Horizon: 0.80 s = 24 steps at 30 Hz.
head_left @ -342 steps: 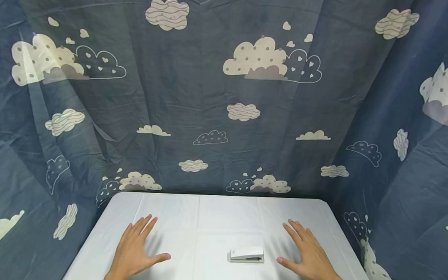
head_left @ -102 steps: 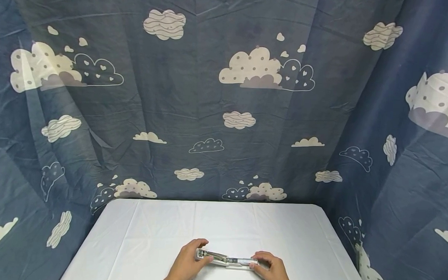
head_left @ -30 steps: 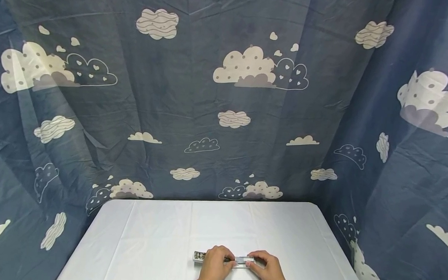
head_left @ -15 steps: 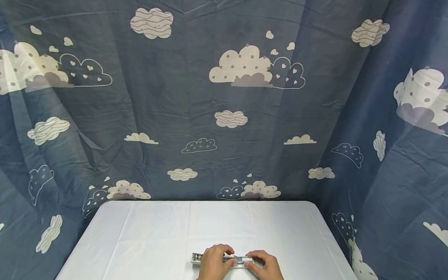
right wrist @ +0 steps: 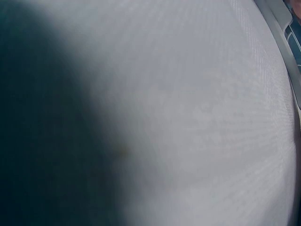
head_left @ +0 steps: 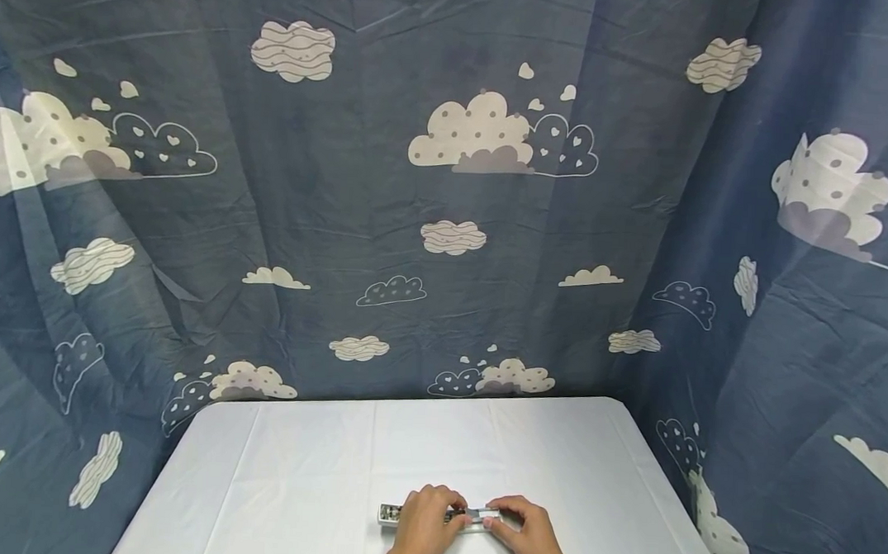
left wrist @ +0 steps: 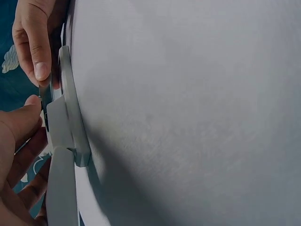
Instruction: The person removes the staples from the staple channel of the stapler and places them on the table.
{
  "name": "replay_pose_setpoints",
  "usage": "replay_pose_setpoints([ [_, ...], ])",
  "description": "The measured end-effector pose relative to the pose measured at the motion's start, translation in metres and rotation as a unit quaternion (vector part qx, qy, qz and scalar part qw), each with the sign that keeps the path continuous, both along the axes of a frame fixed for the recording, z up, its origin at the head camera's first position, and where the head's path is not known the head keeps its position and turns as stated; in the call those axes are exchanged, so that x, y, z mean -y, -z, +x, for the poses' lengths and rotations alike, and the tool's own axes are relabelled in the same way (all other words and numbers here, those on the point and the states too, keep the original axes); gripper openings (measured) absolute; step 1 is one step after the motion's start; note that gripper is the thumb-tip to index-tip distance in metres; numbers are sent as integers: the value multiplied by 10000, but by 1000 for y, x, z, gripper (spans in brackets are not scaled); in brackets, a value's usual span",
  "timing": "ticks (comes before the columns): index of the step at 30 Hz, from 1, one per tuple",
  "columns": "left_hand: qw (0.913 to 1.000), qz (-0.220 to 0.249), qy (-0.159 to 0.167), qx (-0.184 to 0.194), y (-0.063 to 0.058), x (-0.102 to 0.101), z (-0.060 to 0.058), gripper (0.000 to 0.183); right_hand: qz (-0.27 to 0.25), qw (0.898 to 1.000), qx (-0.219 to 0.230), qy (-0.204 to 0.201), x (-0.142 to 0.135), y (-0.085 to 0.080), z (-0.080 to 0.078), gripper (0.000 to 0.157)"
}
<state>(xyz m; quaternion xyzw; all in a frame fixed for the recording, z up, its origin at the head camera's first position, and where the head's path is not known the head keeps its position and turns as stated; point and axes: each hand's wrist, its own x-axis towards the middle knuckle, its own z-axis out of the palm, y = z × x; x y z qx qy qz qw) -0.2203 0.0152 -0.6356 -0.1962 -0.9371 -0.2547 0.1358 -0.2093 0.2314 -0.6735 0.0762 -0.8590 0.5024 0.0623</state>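
A white stapler (head_left: 389, 515) lies folded wide open near the front of the white table, its top arm swung to the left. My left hand (head_left: 424, 524) is over its middle, thumb and fingertips pinching at the metal staple channel near the hinge. At the other end, my right hand (head_left: 528, 535) holds the channel and base between thumb and fingers. The left wrist view shows the stapler's pale base (left wrist: 73, 108) from the side, both hands' fingertips close together above it. Only a strip of the stapler (right wrist: 282, 42) enters the right wrist view.
The white cloth-covered table (head_left: 294, 460) has rounded far corners. Dark blue curtains (head_left: 344, 190) with cloud prints hang behind it and at both sides.
Earlier the stapler lay closed between two spread hands; it was then opened out. My left hand has since moved from its left end to the middle. Little differs over the last second.
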Motion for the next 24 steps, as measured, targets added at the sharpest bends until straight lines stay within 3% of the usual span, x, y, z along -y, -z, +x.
replay_pose_setpoints([
  [8,9999,-43,104,57,-6,6,1,17,77,10000,39,-1,0,2,-1,22],
  [17,9982,400,344,281,-15,11,0,15,97,9999,-13,105,0,1,-3,19],
  [24,9946,795,561,364,-13,19,-3,15,156,9998,-47,137,1,2,-2,20],
])
